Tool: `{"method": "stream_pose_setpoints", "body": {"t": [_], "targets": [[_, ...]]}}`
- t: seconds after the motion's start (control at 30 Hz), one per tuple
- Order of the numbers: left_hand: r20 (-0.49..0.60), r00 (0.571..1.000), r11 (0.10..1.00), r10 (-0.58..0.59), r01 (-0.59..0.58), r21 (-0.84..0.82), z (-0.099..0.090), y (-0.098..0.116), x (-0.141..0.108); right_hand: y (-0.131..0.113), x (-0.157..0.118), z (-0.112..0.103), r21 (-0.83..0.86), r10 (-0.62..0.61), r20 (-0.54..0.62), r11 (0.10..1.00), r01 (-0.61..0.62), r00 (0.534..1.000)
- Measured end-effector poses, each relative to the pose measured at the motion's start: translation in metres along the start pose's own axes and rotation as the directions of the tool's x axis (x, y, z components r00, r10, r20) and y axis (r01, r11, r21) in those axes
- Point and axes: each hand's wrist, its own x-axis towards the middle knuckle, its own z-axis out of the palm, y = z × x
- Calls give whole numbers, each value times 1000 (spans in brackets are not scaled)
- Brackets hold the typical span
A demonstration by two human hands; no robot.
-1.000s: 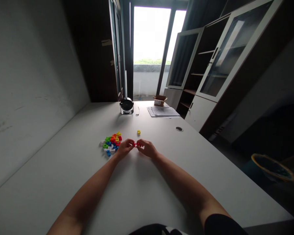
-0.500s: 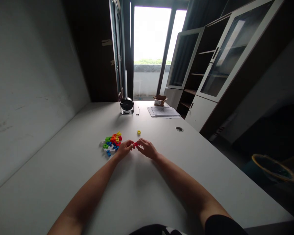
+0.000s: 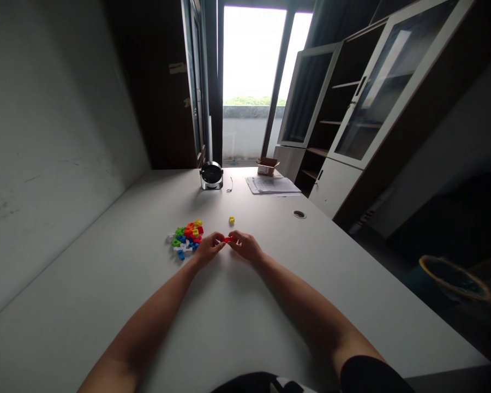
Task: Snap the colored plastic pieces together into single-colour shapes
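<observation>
Between my two hands, over the middle of the white table, is a small red plastic piece (image 3: 227,239). My left hand (image 3: 210,245) pinches its left side, and my right hand (image 3: 244,245) grips its right side with closed fingers. Fingertips cover much of the piece. Just left of my left hand lies a pile of small plastic pieces (image 3: 185,238) in green, blue, white, orange, red and yellow. A single yellow piece (image 3: 232,220) sits beyond my hands.
At the far side of the table (image 3: 106,273) stand a round black device (image 3: 211,175) on a metal stand, papers (image 3: 274,185) and an open cardboard box (image 3: 267,166). A round cable hole (image 3: 299,214) is at the right. Cabinets stand beyond the right edge.
The fingers of both hands have closed in around the red piece, which shows less and has turned a little. The pile and the yellow piece have not moved.
</observation>
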Motion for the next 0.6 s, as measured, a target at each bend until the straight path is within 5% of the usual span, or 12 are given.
{"method": "stream_pose_setpoints", "body": {"t": [0.23,0.6], "targets": [[-11,1000,997,11,-10,77,2,-3,-1,6,-1,6,78,50,-3,996,-49,999],[1,1000,999,-19,19,-47,2,-12,2,3,0,4,169,19,-8,985,-18,1000]]}}
